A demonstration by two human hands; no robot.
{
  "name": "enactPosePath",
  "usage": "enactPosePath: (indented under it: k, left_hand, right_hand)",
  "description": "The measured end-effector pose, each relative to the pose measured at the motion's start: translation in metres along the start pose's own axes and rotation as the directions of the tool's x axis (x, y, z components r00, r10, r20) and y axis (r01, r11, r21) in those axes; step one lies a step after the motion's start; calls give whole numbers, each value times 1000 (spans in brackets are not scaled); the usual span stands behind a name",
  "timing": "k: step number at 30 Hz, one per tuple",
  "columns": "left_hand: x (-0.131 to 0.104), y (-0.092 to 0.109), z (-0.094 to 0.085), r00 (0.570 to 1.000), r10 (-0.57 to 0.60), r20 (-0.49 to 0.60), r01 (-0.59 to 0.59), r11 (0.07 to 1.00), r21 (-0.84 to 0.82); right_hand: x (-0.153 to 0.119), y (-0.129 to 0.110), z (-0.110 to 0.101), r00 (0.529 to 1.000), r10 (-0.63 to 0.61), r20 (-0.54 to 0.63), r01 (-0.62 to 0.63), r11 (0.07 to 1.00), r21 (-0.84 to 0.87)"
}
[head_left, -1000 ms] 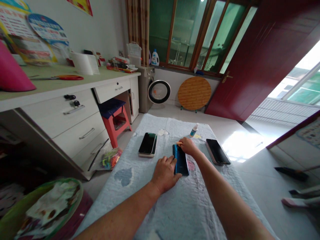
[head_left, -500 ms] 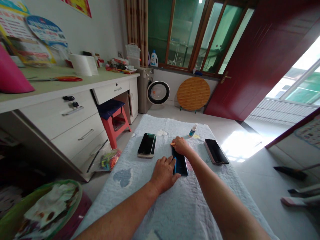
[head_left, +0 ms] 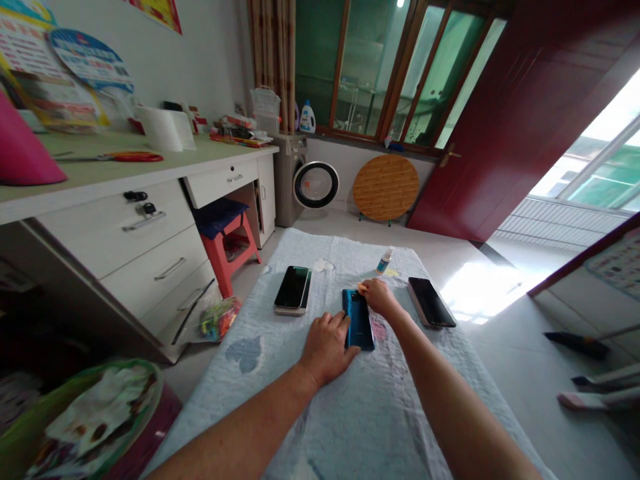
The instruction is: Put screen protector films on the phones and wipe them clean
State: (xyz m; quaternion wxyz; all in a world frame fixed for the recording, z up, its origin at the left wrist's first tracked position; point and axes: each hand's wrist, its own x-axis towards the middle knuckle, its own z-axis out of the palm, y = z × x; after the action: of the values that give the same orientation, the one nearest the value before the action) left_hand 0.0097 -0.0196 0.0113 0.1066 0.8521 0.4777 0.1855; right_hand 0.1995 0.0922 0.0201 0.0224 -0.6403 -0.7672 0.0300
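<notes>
A blue phone point(head_left: 357, 321) lies back up in the middle of a pale blue cloth point(head_left: 350, 400). My left hand point(head_left: 326, 347) rests on the cloth with its fingers against the phone's near left edge. My right hand point(head_left: 379, 297) is at the phone's far right corner, pinching a small orange tool point(head_left: 361, 287) against that edge. A black phone point(head_left: 293, 289) stacked on another lies to the left. One more black phone point(head_left: 431, 302) lies to the right.
A small bottle point(head_left: 384, 261) and a white wad point(head_left: 323, 265) sit at the cloth's far end. A white desk with drawers point(head_left: 145, 227) and a red stool point(head_left: 227, 243) stand left. A green bowl point(head_left: 80, 427) is at lower left. Brooms lie on the floor right.
My right hand has slid the orange tool from the phone's far left corner across to its far right corner, uncovering the phone's top. The left hand has stayed put.
</notes>
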Motion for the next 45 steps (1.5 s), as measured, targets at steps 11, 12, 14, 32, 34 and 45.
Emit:
enactPosePath:
  k: [11, 12, 14, 32, 34, 45]
  left_hand:
    - [0, -1, 2, 1000, 0, 12, 0, 1000, 3]
    - [0, -1, 3, 1000, -1, 8, 1, 1000, 5]
    - [0, -1, 4, 1000, 2, 0, -2, 1000, 9]
    - [0, 1, 4, 1000, 11, -3, -11, 999, 38]
    - [0, 0, 4, 1000, 15, 12, -15, 999, 36]
    - [1, 0, 1, 999, 15, 35, -16, 999, 28]
  right_hand:
    - [-71, -16, -13, 997, 78, -20, -73, 984, 160]
    - [-79, -18, -14, 997, 74, -19, -69, 982, 173]
    - [-93, -22, -15, 997, 73, -9, -70, 979, 192]
    - [-146, -38, -14, 999, 46, 9, -47, 968, 245]
    - [-139, -33, -12, 999, 34, 0, -33, 967, 254]
    - [-48, -13, 2, 988, 119, -95, -107, 986, 124]
